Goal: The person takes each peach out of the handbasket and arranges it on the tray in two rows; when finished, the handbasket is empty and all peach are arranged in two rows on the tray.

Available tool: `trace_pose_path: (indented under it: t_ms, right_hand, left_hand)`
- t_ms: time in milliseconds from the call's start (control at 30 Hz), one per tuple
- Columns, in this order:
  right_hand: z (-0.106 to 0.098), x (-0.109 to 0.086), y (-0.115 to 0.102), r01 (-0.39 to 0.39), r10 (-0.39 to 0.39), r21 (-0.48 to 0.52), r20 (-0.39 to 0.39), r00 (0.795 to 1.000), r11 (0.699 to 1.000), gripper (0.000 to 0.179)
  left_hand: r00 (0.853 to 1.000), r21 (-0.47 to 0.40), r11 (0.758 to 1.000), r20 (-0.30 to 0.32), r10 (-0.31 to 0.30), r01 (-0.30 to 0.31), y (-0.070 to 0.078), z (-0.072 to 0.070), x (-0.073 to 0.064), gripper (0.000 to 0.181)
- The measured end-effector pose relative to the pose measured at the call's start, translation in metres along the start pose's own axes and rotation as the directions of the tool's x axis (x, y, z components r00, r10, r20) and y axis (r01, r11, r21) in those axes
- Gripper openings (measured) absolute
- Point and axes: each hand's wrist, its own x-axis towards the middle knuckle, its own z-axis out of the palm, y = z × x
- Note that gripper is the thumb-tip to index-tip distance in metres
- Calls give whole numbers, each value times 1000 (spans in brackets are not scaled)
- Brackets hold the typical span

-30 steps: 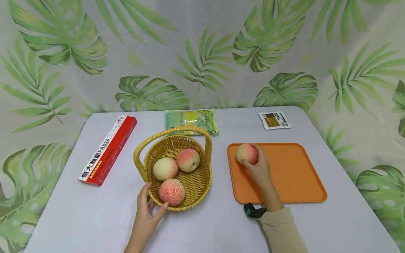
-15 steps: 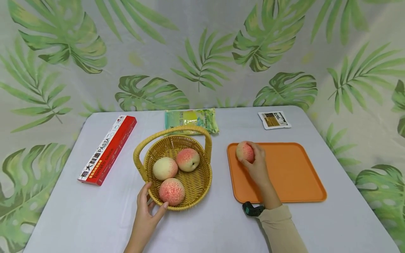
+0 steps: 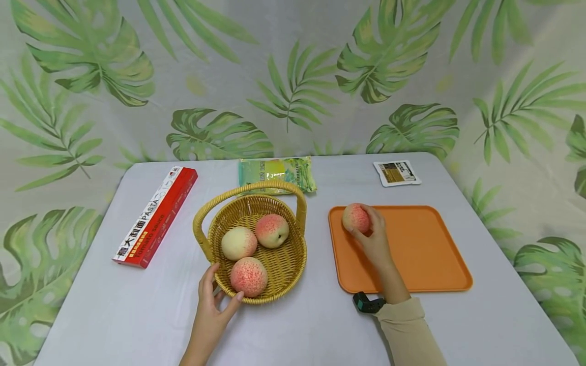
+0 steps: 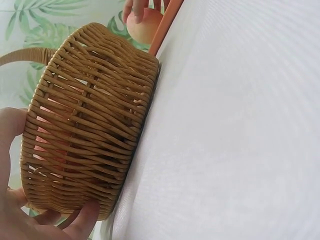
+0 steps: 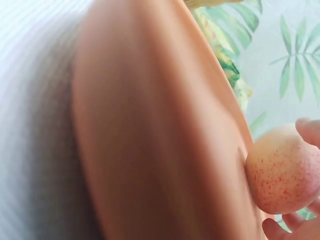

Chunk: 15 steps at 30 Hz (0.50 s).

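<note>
My right hand grips a peach at the left back corner of the orange tray. In the right wrist view the peach sits against the tray, thumb and fingers round its far side. My left hand holds the near left rim of the wicker basket. Seen from the left wrist, the thumb is at the rim and the fingers spread along the woven side. Inside the basket lie a pale peach, a peach with a dark stem hole and a red-speckled peach.
A red pasta box lies slanted at the left. Behind the basket's upright handle is a green packet. A small white sachet rests behind the tray. Leafy cloth hangs along the table's back edge.
The right hand and its peach have shifted only very slightly at the tray's corner. The left hand stays on the basket rim, and the basket stands where it was.
</note>
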Motion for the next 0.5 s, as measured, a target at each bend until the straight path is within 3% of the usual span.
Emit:
trace_pose_path:
  t_ms: [200, 333, 433, 500]
  right_hand:
    - [-2, -1, 0, -22, 24, 50, -22, 999, 999, 63]
    - [-7, -5, -12, -13, 17, 61, -60, 998, 998, 70]
    - [-11, -10, -29, 95, -87, 98, -83, 993, 991, 75]
    - [-13, -13, -45, 205, -193, 161, -89, 977, 965, 77]
  left_hand:
    - [1000, 12, 1000, 2, -10, 10, 0, 0, -1, 80]
    - [1000, 20, 1000, 0, -10, 10, -1, 0, -1, 80]
    - [1000, 25, 1000, -1, -5, 5, 0, 0, -1, 80]
    - [1000, 27, 1000, -1, -3, 4, 0, 0, -1, 80]
